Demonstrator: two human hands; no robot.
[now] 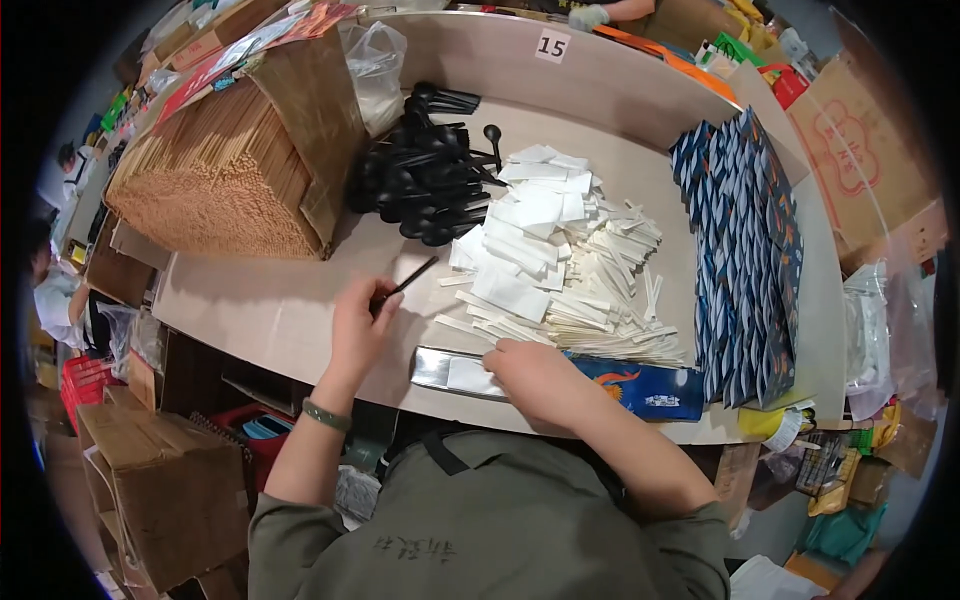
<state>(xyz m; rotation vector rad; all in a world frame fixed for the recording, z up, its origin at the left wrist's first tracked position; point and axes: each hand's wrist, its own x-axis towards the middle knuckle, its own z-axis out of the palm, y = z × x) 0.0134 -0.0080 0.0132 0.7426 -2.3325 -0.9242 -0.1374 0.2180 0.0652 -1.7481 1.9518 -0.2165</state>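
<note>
My left hand (362, 315) is closed around a black plastic spoon (412, 274); its slim handle points up and right, while the bowl end is hidden in my fingers. At the table's front edge my right hand (535, 375) has its fingers curled over the right end of a flat white paper packet (470, 378). That packet lies on a shiny metal strip (431, 368). A blue printed sleeve (655, 392) with an orange pattern sticks out to the right of my right hand. My right fingertips are partly hidden.
Black spoons (420, 180) are heaped at the back left. White packets (520, 240) and thin paper-wrapped sticks (610, 300) lie mid-table. Blue packages (745, 260) stand in rows at right. A carton of wooden sticks (225, 200) fills the left; a raised board (620, 75) borders the back.
</note>
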